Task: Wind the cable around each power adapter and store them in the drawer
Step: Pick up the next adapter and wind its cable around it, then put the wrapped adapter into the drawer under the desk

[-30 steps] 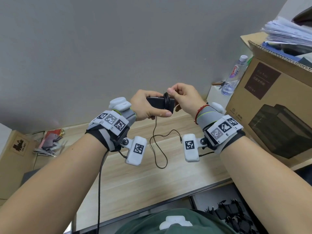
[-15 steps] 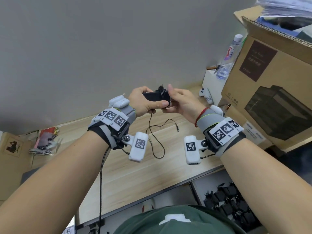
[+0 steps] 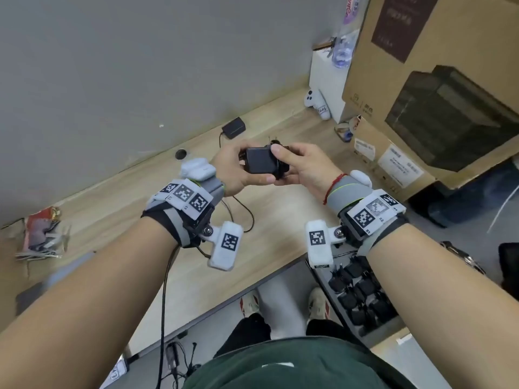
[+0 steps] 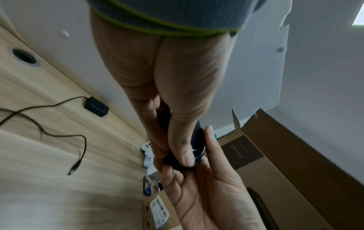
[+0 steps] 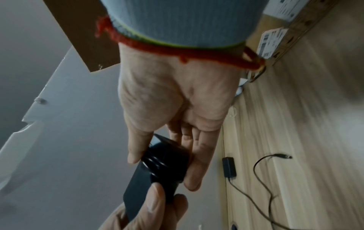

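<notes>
Above the pale wooden bench (image 3: 179, 265), both hands hold one black rectangular power adapter (image 3: 259, 163) with its thin black cable wound in coils around one end. The left hand (image 3: 233, 169) grips the adapter's body, thumb along the near edge and fingers curled behind it. The right hand (image 3: 304, 167) pinches the coiled end, thumb pressed on top and fingers underneath; the right wrist view shows the glossy cable turns between thumb and fingers.

A second black power adapter (image 3: 233, 127) lies on the bench near the grey wall (image 3: 140, 66), well apart from the hands, its loose black cable (image 3: 247, 211) trailing across the wood towards the person. At lower right, beside the right forearm, an open drawer (image 3: 362, 329) holds many black adapters. Large brown cardboard boxes (image 3: 438, 88) stand at the right.
</notes>
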